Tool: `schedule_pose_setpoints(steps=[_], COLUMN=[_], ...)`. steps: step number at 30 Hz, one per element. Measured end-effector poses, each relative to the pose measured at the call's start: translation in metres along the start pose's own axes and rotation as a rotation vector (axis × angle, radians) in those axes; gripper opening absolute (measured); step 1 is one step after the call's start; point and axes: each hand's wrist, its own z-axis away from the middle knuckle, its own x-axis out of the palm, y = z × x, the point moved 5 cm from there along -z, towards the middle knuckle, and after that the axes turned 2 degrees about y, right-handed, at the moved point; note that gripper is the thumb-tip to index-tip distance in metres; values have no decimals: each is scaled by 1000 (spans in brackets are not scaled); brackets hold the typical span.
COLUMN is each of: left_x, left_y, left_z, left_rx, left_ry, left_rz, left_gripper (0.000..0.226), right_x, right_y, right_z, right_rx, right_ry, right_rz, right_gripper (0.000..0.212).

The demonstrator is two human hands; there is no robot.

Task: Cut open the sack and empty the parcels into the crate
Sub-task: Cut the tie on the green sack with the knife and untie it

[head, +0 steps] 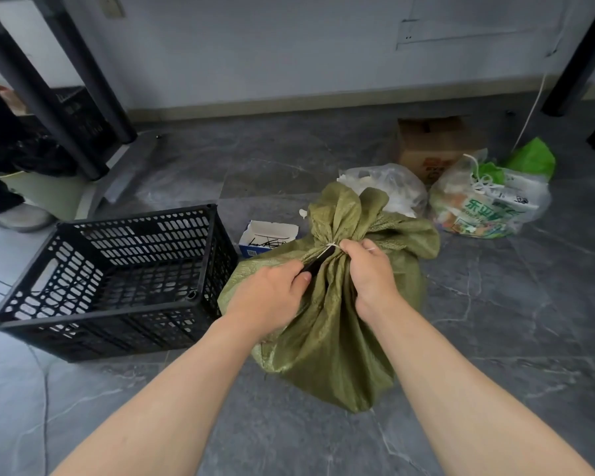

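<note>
Two bare forearms, no sleeves, uncovered hands [323, 280]

Beside one green sack [330, 304]: one black crate [117, 280], two clear plastic bags [385, 182], one cardboard box [430, 142], one small open carton [267, 235].

On the grey stone floor [289, 159] we see a black crate [117, 280], green sack [334, 331], cardboard box [430, 146], and two plastic bags [389, 187].

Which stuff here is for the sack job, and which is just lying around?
For the job: green sack, its white tie, the cutter in the left hand, the right hand, black crate.

Lying about: two plastic bags, cardboard box, small box.
</note>
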Motion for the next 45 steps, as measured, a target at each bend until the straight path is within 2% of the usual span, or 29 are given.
schedule_pose_setpoints(steps=[3,11,15,20,22,26,37,41,45], left_x=[-2,-13,-13,-13,-13,-14,-26,-21,-23], left_y=[7,12,12,16,18,18,28,22,23], left_z=[2,7,15,18,19,14,-4,-11,-16], left_rx=[20,54,119,176,185,124,1,-45,-47], left_ry=[54,191,253,330,341,285,178,87,46], left_rz=[-84,-226,-258,-250,-248,-223,-154,-46,28], left_gripper=[25,27,30,33,33,30,27,26,24], right_x=[0,1,-1,0,2,8,15,13,14], right_y=[-1,-5,-5,-3,-2,4,-5,-6,-6], right_z=[0,4,5,5,4,6,7,7,4], right_rx=[12,164,217,271,276,234,124,56,-55], right_ry=[44,-43,-52,-29,-29,-28,-157,-213,-189], right_rz=[29,68,48,4,10,31,-204,-177,-69], right_gripper=[11,37,19,11,16,25,36,29,28])
